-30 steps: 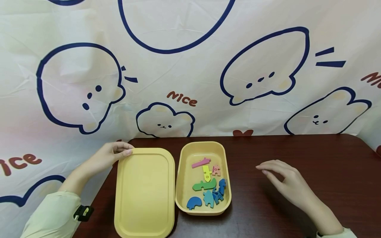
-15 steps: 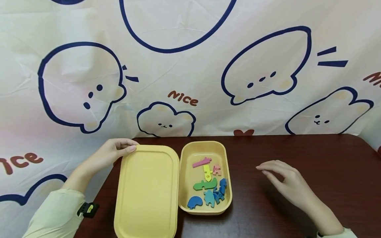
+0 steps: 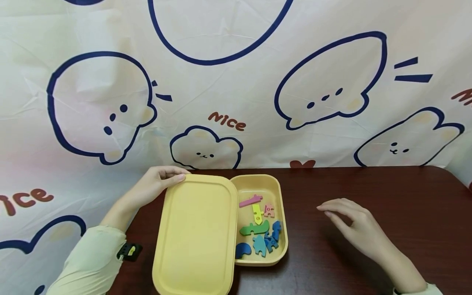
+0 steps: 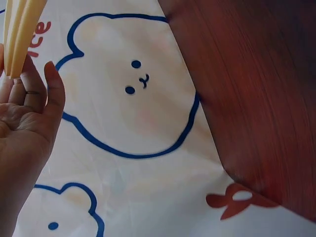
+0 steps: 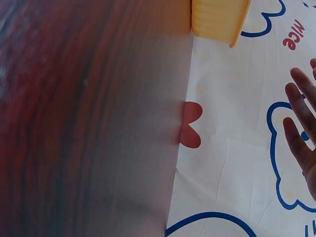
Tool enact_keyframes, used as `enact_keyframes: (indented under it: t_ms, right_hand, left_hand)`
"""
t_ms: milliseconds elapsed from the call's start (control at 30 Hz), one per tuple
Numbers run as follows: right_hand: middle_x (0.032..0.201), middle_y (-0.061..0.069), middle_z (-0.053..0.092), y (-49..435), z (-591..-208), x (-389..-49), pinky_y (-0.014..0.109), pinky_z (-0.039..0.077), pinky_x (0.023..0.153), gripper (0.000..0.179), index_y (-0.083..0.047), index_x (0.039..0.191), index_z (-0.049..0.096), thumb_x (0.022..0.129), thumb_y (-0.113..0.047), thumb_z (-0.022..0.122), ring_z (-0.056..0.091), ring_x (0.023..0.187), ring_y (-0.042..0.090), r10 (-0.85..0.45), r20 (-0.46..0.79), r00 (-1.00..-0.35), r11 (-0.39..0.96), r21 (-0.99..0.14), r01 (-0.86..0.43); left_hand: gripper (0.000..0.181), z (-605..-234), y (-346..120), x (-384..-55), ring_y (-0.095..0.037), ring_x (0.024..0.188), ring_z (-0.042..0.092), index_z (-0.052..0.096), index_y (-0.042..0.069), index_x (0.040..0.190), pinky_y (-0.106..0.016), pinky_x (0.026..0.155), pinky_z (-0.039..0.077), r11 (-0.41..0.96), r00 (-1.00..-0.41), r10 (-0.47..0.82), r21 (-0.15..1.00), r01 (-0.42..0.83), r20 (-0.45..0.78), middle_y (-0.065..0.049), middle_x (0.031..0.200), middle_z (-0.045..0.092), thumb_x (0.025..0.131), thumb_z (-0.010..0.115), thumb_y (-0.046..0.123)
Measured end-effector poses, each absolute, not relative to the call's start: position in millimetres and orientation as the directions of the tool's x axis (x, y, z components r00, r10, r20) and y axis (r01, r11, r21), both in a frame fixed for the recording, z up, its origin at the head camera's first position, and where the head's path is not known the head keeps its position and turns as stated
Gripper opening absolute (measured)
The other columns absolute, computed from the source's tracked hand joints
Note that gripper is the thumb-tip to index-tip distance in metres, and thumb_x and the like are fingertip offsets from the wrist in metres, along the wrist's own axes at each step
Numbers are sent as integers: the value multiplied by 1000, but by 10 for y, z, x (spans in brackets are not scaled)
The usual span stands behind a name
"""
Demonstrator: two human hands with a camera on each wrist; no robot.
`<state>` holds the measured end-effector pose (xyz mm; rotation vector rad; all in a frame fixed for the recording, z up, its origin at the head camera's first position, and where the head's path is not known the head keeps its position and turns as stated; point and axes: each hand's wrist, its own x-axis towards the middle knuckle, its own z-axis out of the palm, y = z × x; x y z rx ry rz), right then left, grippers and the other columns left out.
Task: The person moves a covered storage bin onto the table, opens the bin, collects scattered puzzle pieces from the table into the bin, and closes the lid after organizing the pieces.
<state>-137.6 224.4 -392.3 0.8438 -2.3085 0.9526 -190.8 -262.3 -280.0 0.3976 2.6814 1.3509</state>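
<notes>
My left hand [image 3: 156, 184] pinches the far left corner of a yellow lid [image 3: 199, 233], thumb on top and fingers underneath. In the left wrist view the lid's edge [image 4: 20, 39] shows between thumb and fingers. The lid overlaps the left side of a yellow box [image 3: 283, 229] in the head view. Inside the box lie several puzzle pieces: a green piece [image 3: 254, 228], a yellow piece [image 3: 257, 214], pink pieces and blue ones, the dark blue piece [image 3: 243, 250] partly covered by the lid. My right hand [image 3: 357, 225] is relaxed, holding nothing, to the right of the box.
A dark brown wooden table [image 3: 313, 270] carries the box. Behind it hangs a white cloth [image 3: 254, 94] with blue cartoon outlines and red lettering. A black band [image 3: 129, 252] is worn on the left sleeve.
My left hand has moved the lid to the right and slightly away, from beside the box to over its left side. My right hand has stayed still.
</notes>
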Motion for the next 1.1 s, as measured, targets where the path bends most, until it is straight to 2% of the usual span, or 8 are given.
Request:
enact_keyframes:
  t_ms: [200,467,700,967,1033,1100]
  right_hand:
    - [107,-8,69,2238,-3921,-1381,9,41,92,55,-22,111,74,73,17,76,60,103,3,-360,678,-641,553,-399,-732]
    - [107,-8,69,2244,-3933,-1377,9,40,92,48,-22,110,74,76,12,76,59,104,2,-347,649,-678,564,-433,-703]
    - [106,-8,69,2238,-3942,-1390,10,41,91,51,-22,111,74,75,13,76,61,102,4,-360,687,-631,542,-397,-741]
    - [108,-16,67,2217,-3959,-1385,10,41,91,58,-26,111,73,72,15,78,60,101,3,-361,676,-643,559,-395,-729]
    - [108,-16,67,2214,-3960,-1387,10,42,90,54,-27,112,72,75,13,77,61,101,3,-362,679,-639,557,-392,-732]
    - [108,-15,67,2215,-3959,-1390,10,42,90,40,-27,112,72,85,2,75,61,101,3,-364,682,-634,550,-392,-738]
  left_hand:
    - [34,-2862,-2458,-1978,-20,78,65,68,0,120,-30,73,54,532,-955,295,826,186,25,-10,95,69,100,62,26]
    - [34,-2921,-2263,-2070,-23,75,65,71,4,118,-31,72,54,514,-944,331,836,190,11,-9,94,70,99,64,30]
    - [31,-2977,-2092,-2150,-24,75,66,71,4,118,-33,72,55,470,-932,362,862,191,9,-10,97,70,100,63,28]
    - [33,-3051,-1960,-2262,-23,78,66,71,6,119,-33,74,54,468,-937,350,867,173,-2,-9,98,70,99,63,31]
    - [34,-3071,-1933,-2293,-22,79,66,71,5,120,-33,75,54,463,-936,351,871,166,-8,-9,99,71,99,63,31]
    - [34,-3095,-1907,-2324,-21,79,66,71,5,120,-32,75,54,455,-935,354,876,160,-13,-9,100,71,99,63,31]
